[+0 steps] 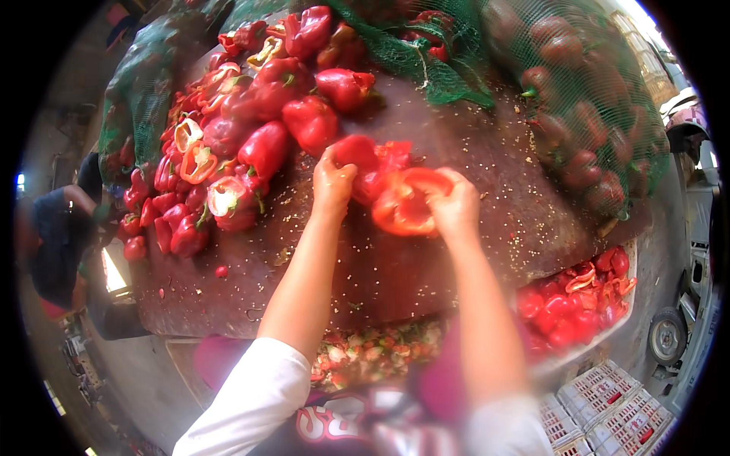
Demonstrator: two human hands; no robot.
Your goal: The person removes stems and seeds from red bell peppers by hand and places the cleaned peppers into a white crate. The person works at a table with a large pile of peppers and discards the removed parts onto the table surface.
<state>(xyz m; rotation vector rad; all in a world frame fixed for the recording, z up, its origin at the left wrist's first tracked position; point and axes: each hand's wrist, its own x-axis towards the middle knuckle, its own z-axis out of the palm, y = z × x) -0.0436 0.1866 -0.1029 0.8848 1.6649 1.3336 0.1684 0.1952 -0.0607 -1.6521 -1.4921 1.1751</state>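
Observation:
Over the middle of a brown tabletop [388, 273], my left hand [336, 179] holds a red bell pepper piece [356, 154] by its upper left side. My right hand [456, 205] grips an opened red bell pepper [402, 211], its hollow inside facing up. More red pepper flesh [393, 157] lies between the two hands; whether it is joined to either piece I cannot tell. Left of my hands is a heap of red bell peppers [262, 97], some whole, some cut open with pale cores showing. Small pale seeds are scattered over the tabletop.
Green mesh sacks of peppers [593, 114] stand at the right and upper left [137, 91]. A pale container of red pepper pieces [630, 296] is below the table's right edge. Cores and scraps [370, 353] lie below the near edge. Plastic crates [599, 393] stand lower right; another person [57, 228] is at left.

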